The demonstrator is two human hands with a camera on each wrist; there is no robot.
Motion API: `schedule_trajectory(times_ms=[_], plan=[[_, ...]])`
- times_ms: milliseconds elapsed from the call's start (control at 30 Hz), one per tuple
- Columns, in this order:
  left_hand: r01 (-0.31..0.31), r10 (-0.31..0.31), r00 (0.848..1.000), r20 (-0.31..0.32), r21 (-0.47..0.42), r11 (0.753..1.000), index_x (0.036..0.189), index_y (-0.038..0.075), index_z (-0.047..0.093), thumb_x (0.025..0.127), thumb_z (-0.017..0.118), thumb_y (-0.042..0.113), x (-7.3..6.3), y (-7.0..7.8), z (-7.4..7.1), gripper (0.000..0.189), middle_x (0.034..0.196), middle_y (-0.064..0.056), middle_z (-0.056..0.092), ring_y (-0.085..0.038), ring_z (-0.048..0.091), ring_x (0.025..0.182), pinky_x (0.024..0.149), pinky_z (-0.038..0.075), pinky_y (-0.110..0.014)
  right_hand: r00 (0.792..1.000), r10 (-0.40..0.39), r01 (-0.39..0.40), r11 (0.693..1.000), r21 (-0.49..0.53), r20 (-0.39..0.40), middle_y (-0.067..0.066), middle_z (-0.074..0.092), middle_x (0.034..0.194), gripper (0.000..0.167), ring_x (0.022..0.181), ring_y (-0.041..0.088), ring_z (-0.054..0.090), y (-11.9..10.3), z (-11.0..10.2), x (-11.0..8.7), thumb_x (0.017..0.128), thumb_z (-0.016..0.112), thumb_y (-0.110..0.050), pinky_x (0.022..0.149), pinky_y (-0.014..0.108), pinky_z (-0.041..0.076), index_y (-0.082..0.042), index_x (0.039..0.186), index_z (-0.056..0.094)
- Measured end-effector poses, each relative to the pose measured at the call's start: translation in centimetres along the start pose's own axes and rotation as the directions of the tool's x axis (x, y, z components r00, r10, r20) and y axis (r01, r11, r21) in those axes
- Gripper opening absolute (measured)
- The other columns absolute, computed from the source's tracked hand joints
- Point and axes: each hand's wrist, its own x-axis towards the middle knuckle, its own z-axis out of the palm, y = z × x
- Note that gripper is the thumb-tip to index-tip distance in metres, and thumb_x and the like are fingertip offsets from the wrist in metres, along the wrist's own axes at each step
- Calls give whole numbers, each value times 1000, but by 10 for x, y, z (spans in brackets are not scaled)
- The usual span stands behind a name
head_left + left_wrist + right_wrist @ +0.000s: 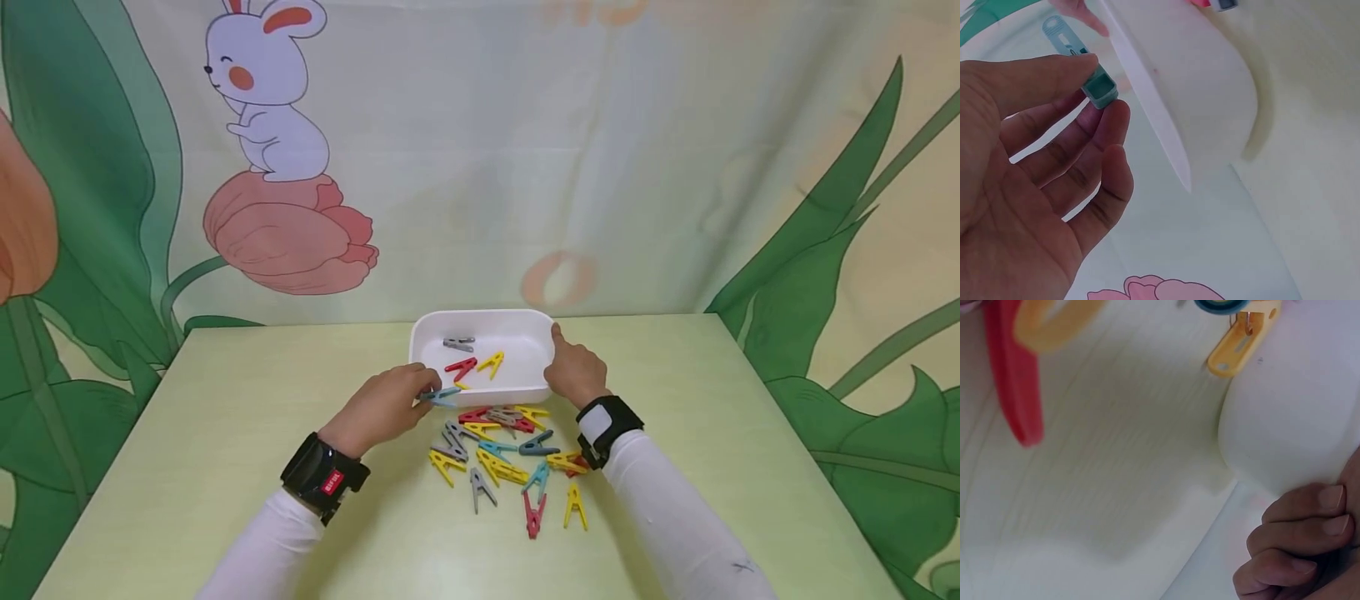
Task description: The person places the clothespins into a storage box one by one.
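Note:
A white plastic tray [528, 354] sits near the back of the table, with grey, red and yellow clothespins inside. Over its front left corner, my left hand [382, 408] pinches a blue clothespin [1102, 90] between thumb and fingers, seen closely in the left wrist view. My right hand [576, 371] grips the tray's right side, the other fingers [1300, 534] curled by its outer wall. In front of the tray lies a loose pile of clothespins, among them a yellow clothespin [574, 507], a red clothespin [533, 517] and a grey clothespin [482, 490].
The pale table [247, 400] extends to both sides of the tray. Behind its back edge hangs a printed curtain [465, 167] with a rabbit, flowers and leaves. Some clothespins lie close to the tray's front wall and beneath the right wrist.

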Motion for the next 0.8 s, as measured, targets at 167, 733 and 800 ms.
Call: schedule_trajectory(times_ms=[167, 733, 800], plan=[[-6, 6, 1000, -23, 19, 1000, 113, 5, 71, 92, 77, 10, 10, 4, -3, 23, 104, -8, 70, -22, 64, 91, 84, 57, -41, 1000, 2, -2, 1000, -17, 13, 7, 54, 64, 79, 53, 20, 46, 1, -3, -1, 98, 61, -19, 51, 31, 33, -14, 166, 22], [41, -47, 993, -111, -52, 998, 124, 5, 70, 96, 73, 12, 43, 17, -33, 30, 117, -11, 70, -30, 68, 108, 95, 57, -46, 1000, 6, -6, 1000, -18, 6, 7, 53, 63, 79, 52, 19, 45, -1, -4, -4, 98, 61, -19, 51, 31, 33, -14, 166, 22], [33, -39, 991, -131, -53, 998, 124, 5, 70, 96, 73, 12, 45, 19, -39, 29, 116, -11, 70, -29, 68, 107, 94, 58, -46, 1000, 5, -5, 1000, -20, 7, 7, 52, 62, 79, 52, 19, 45, -1, -5, -5, 98, 61, -18, 51, 31, 33, -14, 166, 22]])
